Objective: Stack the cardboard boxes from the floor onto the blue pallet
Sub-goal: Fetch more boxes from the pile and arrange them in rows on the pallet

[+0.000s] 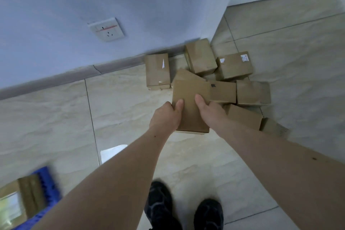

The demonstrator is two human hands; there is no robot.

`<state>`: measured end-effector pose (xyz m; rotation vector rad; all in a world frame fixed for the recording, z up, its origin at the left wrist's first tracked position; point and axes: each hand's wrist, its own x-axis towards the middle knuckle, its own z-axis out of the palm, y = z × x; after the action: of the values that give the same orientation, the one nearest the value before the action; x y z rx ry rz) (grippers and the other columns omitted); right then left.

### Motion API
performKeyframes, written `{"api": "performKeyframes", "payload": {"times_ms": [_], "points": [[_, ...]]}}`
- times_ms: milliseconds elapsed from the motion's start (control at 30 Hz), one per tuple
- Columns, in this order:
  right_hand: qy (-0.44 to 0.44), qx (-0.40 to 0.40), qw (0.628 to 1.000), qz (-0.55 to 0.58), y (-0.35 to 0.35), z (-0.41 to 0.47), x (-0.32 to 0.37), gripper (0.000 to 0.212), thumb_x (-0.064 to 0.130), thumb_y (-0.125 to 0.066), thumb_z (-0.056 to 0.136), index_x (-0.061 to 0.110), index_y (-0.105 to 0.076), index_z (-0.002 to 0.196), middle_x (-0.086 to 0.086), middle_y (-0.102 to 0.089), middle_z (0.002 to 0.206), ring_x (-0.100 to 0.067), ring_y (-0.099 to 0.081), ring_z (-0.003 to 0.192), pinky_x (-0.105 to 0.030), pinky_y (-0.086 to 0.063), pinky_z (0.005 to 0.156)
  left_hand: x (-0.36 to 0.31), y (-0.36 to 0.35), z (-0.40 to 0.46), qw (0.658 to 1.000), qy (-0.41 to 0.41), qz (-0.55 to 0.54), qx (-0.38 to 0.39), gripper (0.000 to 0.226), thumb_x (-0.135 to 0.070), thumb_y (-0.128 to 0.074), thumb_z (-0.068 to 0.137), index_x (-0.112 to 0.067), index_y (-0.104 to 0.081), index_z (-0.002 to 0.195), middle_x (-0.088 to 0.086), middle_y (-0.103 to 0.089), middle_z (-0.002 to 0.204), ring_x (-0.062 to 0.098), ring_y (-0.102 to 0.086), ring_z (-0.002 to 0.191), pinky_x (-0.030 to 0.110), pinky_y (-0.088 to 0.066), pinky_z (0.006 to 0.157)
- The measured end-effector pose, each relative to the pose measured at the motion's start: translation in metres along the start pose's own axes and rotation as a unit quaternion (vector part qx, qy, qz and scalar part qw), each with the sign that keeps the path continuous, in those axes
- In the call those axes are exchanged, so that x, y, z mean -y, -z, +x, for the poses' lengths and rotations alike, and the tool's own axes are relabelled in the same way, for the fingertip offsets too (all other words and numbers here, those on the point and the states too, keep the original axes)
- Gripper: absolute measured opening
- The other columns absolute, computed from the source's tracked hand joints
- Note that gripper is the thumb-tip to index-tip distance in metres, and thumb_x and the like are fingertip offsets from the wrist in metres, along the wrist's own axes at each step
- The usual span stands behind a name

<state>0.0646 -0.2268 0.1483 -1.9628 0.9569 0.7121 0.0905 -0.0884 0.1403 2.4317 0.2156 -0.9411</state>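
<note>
Both hands point(164, 115) point(209, 112) around box point(190, 99)

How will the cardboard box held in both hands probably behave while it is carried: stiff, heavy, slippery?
The held box looks stiff: its faces stay flat under the left hand and right hand. It is probably light, since the thumbs lie on top without visibly denting it. Plain cardboard should not slip much, though weight cannot be confirmed.
</note>
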Motion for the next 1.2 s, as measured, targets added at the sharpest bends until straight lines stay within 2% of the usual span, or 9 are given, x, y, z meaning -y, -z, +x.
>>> {"api": "performKeyframes", "payload": {"times_ms": [100,233,400,567,900,1067,1200], "points": [[0.022,0.002,1.000,-0.012,0.000,-0.026,0.025,0.076,0.066,-0.034,0.094,0.004,-0.049,0.137,-0.017,-0.053,0.137,-0.035,-0.050,0.125,-0.038,-0.039,0.101,0.006,0.029,-0.021,1.000,0.006,-0.018,-0.022,0.063,-0.060,-0.030,0.096,-0.005,-0.056,0.112,0.018,-0.060,0.118,0.035,-0.054,0.111,0.037,-0.041,0.086],[0.053,0.011,0.997,-0.055,-0.014,-0.065,0.044,0.072,0.065,-0.034,0.095,0.009,-0.049,0.137,-0.014,-0.051,0.140,-0.033,-0.048,0.127,-0.032,-0.035,0.091,0.034,0.057,-0.056,0.998,0.022,-0.042,-0.050,0.064,-0.062,-0.029,0.095,-0.005,-0.056,0.109,0.018,-0.061,0.117,0.035,-0.054,0.111,0.039,-0.043,0.090],[0.103,0.037,0.985,-0.133,-0.050,-0.121,0.056,0.071,0.065,-0.033,0.095,0.009,-0.050,0.137,-0.013,-0.052,0.141,-0.032,-0.047,0.129,-0.032,-0.035,0.098,0.088,0.076,-0.115,0.989,0.062,-0.108,-0.078,0.061,-0.061,-0.031,0.095,-0.006,-0.056,0.105,0.016,-0.061,0.115,0.034,-0.055,0.109,0.041,-0.045,0.091],[0.139,0.070,0.971,-0.183,-0.112,-0.174,0.058,0.075,0.069,-0.035,0.092,0.008,-0.053,0.130,-0.015,-0.057,0.133,-0.033,-0.053,0.122,-0.037,-0.041,0.099,0.160,0.087,-0.176,0.978,0.090,-0.160,-0.104,0.055,-0.060,-0.032,0.096,-0.008,-0.053,0.095,0.015,-0.062,0.111,0.034,-0.056,0.105,0.040,-0.046,0.089],[0.191,0.123,0.944,-0.241,-0.280,-0.309,0.058,0.075,0.070,-0.033,0.092,0.010,-0.051,0.132,-0.013,-0.057,0.131,-0.031,-0.054,0.120,-0.037,-0.042,0.098,0.353,0.121,-0.283,0.957,0.134,-0.201,-0.160,0.053,-0.058,-0.035,0.096,-0.009,-0.054,0.091,0.016,-0.063,0.108,0.032,-0.057,0.103,0.035,-0.042,0.081],[0.200,0.146,0.936,-0.252,-0.392,-0.379,0.041,0.077,0.069,-0.032,0.093,0.007,-0.051,0.134,-0.016,-0.055,0.136,-0.033,-0.051,0.125,-0.041,-0.040,0.105,0.475,0.133,-0.334,0.949,0.169,-0.210,-0.163,0.062,-0.060,-0.037,0.094,-0.004,-0.059,0.106,0.018,-0.063,0.116,0.033,-0.056,0.111,0.038,-0.044,0.093],[0.191,0.164,0.934,-0.253,-0.473,-0.423,0.027,0.074,0.068,-0.033,0.093,0.008,-0.053,0.132,-0.015,-0.058,0.133,-0.032,-0.054,0.122,-0.039,-0.041,0.103,0.560,0.142,-0.367,0.945,0.182,-0.226,-0.151,0.061,-0.058,-0.037,0.095,-0.007,-0.053,0.124,0.013,-0.060,0.126,0.030,-0.054,0.119,0.037,-0.042,0.098]]}}
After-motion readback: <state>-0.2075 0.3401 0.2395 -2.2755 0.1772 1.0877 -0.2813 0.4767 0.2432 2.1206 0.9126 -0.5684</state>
